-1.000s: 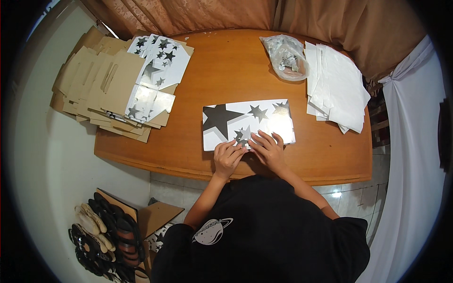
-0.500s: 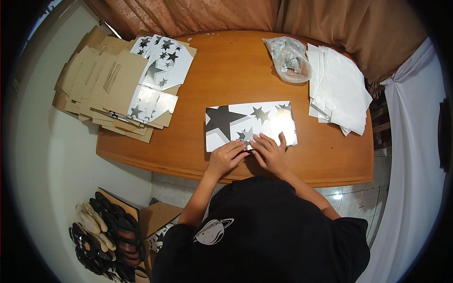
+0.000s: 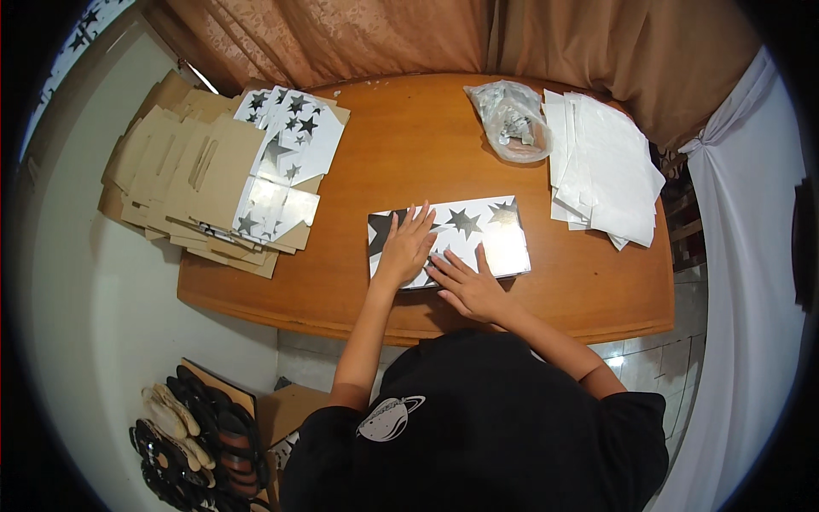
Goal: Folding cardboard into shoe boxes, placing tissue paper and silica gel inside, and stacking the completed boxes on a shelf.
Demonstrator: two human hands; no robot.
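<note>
A white cardboard box [image 3: 499,239] printed with black and silver stars lies closed on the wooden table in front of me. My left hand [image 3: 408,247] rests flat on the left part of its top, fingers stretched toward the far edge. Over the near edge, around the middle, my right hand [image 3: 469,283] lies with its fingers spread on the lid. Neither hand grips anything. Part of the near side of the box is hidden by my hands.
Flattened brown cardboard pieces [image 3: 188,162] pile up at the table's far left, with star-printed pieces [image 3: 294,141] on top. A clear plastic bag [image 3: 512,119] and white paper sheets [image 3: 606,166] lie at the far right. Shoes [image 3: 200,435] stand lower left on the floor side.
My left hand has moved from the near edge up onto the lid, its fingers now straightened. My right hand has slid slightly left and nearer to me. The whole view has shifted slightly.
</note>
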